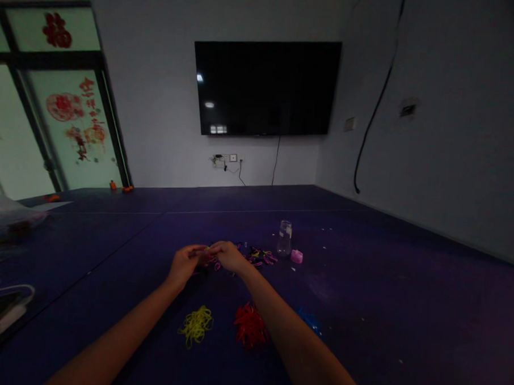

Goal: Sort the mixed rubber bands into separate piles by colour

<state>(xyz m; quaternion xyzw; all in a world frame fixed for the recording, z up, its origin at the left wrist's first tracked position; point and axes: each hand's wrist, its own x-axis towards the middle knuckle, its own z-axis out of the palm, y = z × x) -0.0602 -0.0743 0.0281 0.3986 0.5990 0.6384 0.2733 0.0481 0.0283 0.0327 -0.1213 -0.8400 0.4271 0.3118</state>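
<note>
Nearest on the purple surface (pixel 362 310): yellow bands (pixel 195 326) in a loose tangle, red bands (pixel 250 327) heaped to their right, blue bands (pixel 311 321) partly hidden past the right forearm (pixel 279 315). That forearm passes over between red and blue; if it drops or sweeps, it could drag strands across and mix colours. Beyond them, the left hand (pixel 184 265) and right hand (pixel 229 256) meet, fingertips curled close together; something small may be pinched there, but too dark and small to tell, so grip can't be confirmed. Anything that thin could slip or spring off if a pinch loosens. The mixed-colour bands (pixel 260 255) lie under and just right of the fingers; a dropped piece would be hard to pick out there, and poor light makes it worse. Next, a pink piece (pixel 297 256), maybe a cap, sits just beside an upright clear bottle (pixel 284 242); a rightward knuckle swing could tip the bottle or send the pink piece rolling. Far wall: dark TV (pixel 268 88), no risk.
</note>
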